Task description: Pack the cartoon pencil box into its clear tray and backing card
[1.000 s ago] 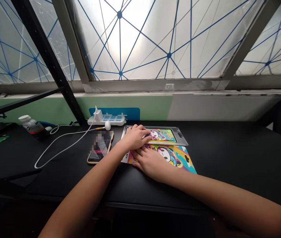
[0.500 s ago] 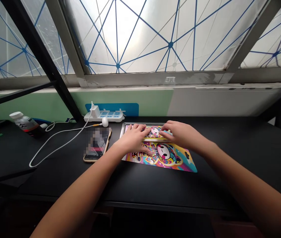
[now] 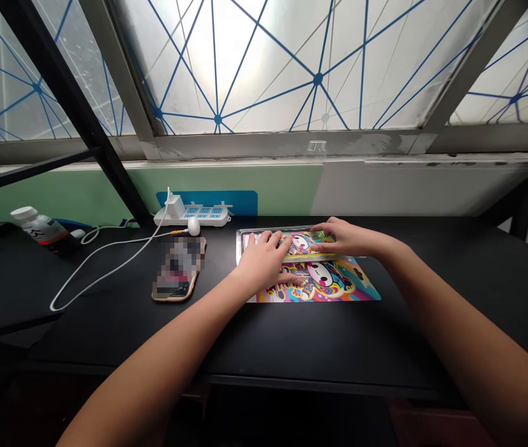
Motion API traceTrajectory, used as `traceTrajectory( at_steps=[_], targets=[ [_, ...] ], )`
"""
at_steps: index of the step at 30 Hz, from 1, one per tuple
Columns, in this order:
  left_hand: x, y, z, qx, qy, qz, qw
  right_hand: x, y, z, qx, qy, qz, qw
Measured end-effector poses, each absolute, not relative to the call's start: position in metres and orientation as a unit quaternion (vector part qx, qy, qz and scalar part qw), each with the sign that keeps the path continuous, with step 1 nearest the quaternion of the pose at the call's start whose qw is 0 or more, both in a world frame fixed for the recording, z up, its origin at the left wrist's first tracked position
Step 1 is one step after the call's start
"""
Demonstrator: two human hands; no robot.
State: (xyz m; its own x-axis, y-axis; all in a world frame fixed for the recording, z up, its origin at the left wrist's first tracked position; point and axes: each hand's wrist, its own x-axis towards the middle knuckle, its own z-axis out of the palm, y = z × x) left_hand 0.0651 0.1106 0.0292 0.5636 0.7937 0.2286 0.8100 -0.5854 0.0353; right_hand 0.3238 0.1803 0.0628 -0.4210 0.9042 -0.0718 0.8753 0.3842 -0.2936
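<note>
The left hand [image 3: 266,261], palm down, has its grip spread over a flat, clear-edged plastic pack [image 3: 301,243] with colourful cartoon print, thumb over a glossy multicoloured cartoon card [image 3: 323,278]. Both lie on the black worktop [image 3: 319,347], the card nearer the person. The right hand [image 3: 350,237] bends over the pack's right part; whether its grip pinches cannot be told.

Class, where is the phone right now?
In the head view, the phone lies on the black desk, left of centre, just in front of the white power strip and left of the colourful card.
</note>
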Motion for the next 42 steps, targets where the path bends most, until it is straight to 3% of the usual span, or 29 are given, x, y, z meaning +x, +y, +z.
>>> traceTrajectory(
  at_steps=[11, 23, 28, 32, 37, 42],
  targets=[
    [0.029, 0.125, 0.038, -0.861, -0.478, -0.174, -0.01, 0.321, 0.184, 0.053, -0.543, -0.832, 0.075, 0.087],
    [0.014, 0.138, 0.048, -0.835, -0.458, -0.297, 0.066, 0.304, 0.141, 0.071, -0.484, -0.845, -0.083, 0.211],
    [0.006, 0.095, 0.067, -0.839, -0.411, -0.338, 0.117, 0.312, 0.076, 0.077, -0.423, -0.842, -0.158, 0.295],
    [-0.001, 0.034, 0.053, -0.884, -0.302, -0.322, 0.15, 0.336, 0.014, 0.044, -0.398, -0.845, -0.173, 0.312],
    [-0.003, -0.01, 0.016, -0.862, -0.367, -0.338, 0.084, 0.343, -0.016, 0.004, -0.381, -0.856, -0.143, 0.319],
    [-0.003, -0.016, 0.006, -0.816, -0.498, -0.282, -0.079, 0.335, -0.012, 0.002, -0.394, -0.854, -0.025, 0.339]
  ],
)
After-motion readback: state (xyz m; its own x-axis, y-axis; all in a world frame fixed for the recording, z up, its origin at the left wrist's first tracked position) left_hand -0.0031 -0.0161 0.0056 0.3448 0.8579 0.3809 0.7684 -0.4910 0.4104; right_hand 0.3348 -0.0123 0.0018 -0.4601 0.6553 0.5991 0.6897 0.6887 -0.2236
